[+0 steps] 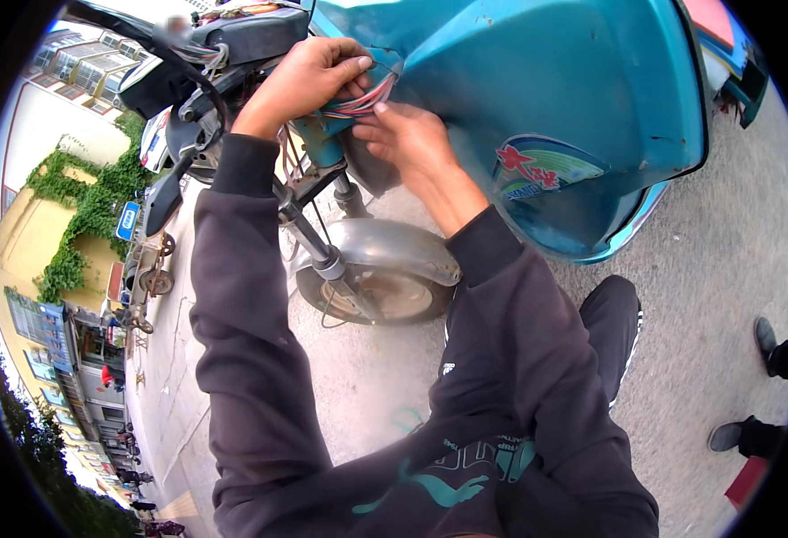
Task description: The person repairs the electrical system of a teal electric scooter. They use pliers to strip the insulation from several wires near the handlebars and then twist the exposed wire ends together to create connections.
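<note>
A bundle of thin coloured wires (362, 105), red, white and blue-green among them, runs out at the front of a teal three-wheeled motorcycle. My left hand (315, 79) is bent over the bundle from above, thumb and fingers closed on the wires. From the lower right my right hand (409, 142) meets the same bundle, its fingertips closed against the wires and its other fingers curled below. Just beyond my fingertips, a dark piece (396, 68) sits at the wires' end beside the teal body panel (537, 85). My fingers hide part of the bundle.
Below the wires are the fork (322, 255) and front wheel with its metal mudguard (394, 247). Handlebar parts and a mirror (168, 195) stand at left. A bystander's shoes (730, 435) show at right. Parked vehicles (147, 278) and buildings are farther left.
</note>
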The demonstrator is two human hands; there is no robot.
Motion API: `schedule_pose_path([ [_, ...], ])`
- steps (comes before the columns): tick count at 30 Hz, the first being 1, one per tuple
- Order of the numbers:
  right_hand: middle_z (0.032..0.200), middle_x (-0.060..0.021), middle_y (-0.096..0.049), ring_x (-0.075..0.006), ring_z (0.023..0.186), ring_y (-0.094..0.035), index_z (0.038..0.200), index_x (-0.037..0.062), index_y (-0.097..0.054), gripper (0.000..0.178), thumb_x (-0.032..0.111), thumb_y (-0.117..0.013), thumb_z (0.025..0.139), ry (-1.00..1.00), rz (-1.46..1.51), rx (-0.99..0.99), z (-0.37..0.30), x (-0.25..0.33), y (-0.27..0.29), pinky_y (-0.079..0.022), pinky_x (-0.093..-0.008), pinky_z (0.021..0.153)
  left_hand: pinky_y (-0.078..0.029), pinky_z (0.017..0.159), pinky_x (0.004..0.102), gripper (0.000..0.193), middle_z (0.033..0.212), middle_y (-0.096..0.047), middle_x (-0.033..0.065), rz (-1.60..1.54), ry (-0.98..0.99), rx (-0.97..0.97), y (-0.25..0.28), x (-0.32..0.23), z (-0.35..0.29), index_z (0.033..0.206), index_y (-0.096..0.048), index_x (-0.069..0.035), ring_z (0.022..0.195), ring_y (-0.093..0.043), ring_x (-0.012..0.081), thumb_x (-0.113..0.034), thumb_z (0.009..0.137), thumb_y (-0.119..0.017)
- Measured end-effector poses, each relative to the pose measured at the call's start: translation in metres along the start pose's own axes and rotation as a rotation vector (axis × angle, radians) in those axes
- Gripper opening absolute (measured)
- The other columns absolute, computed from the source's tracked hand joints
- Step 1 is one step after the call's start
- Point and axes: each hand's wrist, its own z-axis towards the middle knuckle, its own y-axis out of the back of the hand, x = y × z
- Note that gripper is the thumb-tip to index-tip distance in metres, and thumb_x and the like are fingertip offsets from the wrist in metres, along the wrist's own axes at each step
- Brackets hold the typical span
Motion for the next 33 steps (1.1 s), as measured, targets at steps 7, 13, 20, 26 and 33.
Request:
schedule_pose_path([
  [7,0.099,-0.0052,-0.070,-0.0140,0.086,-0.069,0.108,0.0066,-0.059,0.013,0.018,-0.056,0.101,0.014,0.084,0.083,0.006,-0.007,0.007,-0.053,-0.0260,0.067,-0.052,0.073,0.0251,0.017,0.085,-0.066,0.0045,0.174,-0.096,-0.057,0.007,0.002,-0.006,0.111,-0.064,0.002,0.077,-0.061,0.0089,-0.002,0.095,-0.060],
  [13,0.095,0.0003,-0.065,-0.0107,0.080,-0.062,0.108,0.0114,-0.058,0.010,0.018,-0.056,0.102,0.014,0.091,0.111,0.009,-0.009,0.012,-0.047,-0.0260,0.064,-0.052,0.083,0.0370,0.016,0.094,-0.066,0.0139,0.522,-0.307,-0.140,0.000,0.002,-0.026,0.093,-0.067,0.001,0.092,-0.064,0.0334,0.006,0.083,-0.056],
  [20,0.093,0.0020,-0.063,-0.0093,0.078,-0.059,0.107,0.0131,-0.058,0.008,0.019,-0.056,0.102,0.039,0.163,0.157,0.011,-0.018,0.014,-0.045,-0.0259,0.064,-0.049,0.095,0.0410,0.016,0.118,-0.062,0.0191,0.720,-0.355,-0.052,-0.002,-0.011,-0.035,0.096,-0.069,0.002,0.107,-0.060,0.0385,-0.002,0.081,-0.064],
  [26,0.094,0.0015,-0.064,-0.0093,0.077,-0.059,0.106,0.0125,-0.059,0.009,0.019,-0.057,0.101,0.029,0.136,0.134,0.010,-0.015,0.014,-0.045,-0.0254,0.063,-0.048,0.082,0.0440,0.010,0.102,-0.059,0.0190,0.705,-0.309,-0.016,0.008,-0.010,-0.028,0.092,-0.063,0.004,0.096,-0.059,0.0383,-0.004,0.086,-0.064],
  [33,0.096,-0.0018,-0.066,-0.0091,0.074,-0.059,0.108,0.0070,-0.061,0.013,0.017,-0.058,0.100,0.086,0.047,0.106,0.014,-0.020,0.015,-0.048,-0.0240,0.061,-0.049,0.083,0.0406,0.012,0.106,-0.060,0.0173,0.625,-0.399,-0.259,0.004,-0.004,-0.031,0.096,-0.061,0.005,0.096,-0.061,0.0371,-0.004,0.088,-0.063],
])
